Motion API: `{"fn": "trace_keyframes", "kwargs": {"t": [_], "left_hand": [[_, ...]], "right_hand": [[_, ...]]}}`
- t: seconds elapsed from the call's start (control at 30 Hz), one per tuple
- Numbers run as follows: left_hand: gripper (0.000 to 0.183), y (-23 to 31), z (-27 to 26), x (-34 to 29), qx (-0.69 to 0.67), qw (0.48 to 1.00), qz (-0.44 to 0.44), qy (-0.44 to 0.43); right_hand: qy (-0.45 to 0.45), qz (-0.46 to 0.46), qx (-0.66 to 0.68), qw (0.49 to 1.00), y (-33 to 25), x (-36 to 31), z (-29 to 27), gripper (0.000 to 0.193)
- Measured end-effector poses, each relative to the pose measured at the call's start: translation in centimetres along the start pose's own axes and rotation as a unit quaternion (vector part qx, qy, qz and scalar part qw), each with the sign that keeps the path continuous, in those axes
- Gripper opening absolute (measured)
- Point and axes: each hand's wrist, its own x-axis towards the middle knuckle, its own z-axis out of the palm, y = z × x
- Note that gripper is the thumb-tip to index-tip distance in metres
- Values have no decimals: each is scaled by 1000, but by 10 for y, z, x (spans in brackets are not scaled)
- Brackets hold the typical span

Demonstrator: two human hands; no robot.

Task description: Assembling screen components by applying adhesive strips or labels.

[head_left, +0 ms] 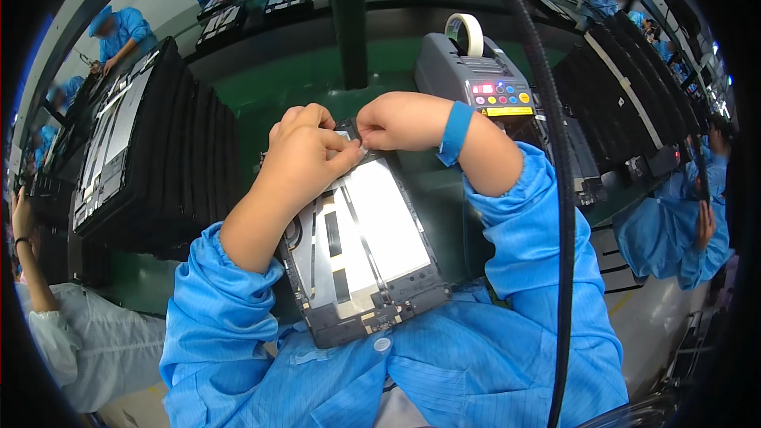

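Note:
An opened tablet body point(388, 226) with silver plates and a dark frame lies tilted in front of me, its near end close to my lap. Over its far end my left hand point(305, 143) is closed, thumb and fingers pinched together close to the surface. My right hand point(400, 123) meets it there from the right, fingers also pinched, with a blue band point(455, 133) round that wrist. A small pale bit shows between the fingertips, too small to name. The hands cover much of the tablet's far edge.
A grey tape dispenser point(476, 71) with a cream tape roll point(474, 34) stands beyond my right hand. Stacked black trays rise at left point(170, 158) and right point(618, 95). A green post point(347, 24) stands ahead, and a dark cable point(564, 230) hangs on the right. Co-workers surround the bench.

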Motion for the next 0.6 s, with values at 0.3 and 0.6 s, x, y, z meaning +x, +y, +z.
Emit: {"fn": "trace_keyframes", "kwargs": {"t": [0.3, 0.6], "left_hand": [[15, -3, 5, -1, 51, 995, 59, 54], [114, 23, -47, -121, 55, 996, -42, -57]], "right_hand": [[272, 181, 216, 920, -1, -8, 48, 43], [368, 102, 128, 915, -40, -99, 95, 44]]}}
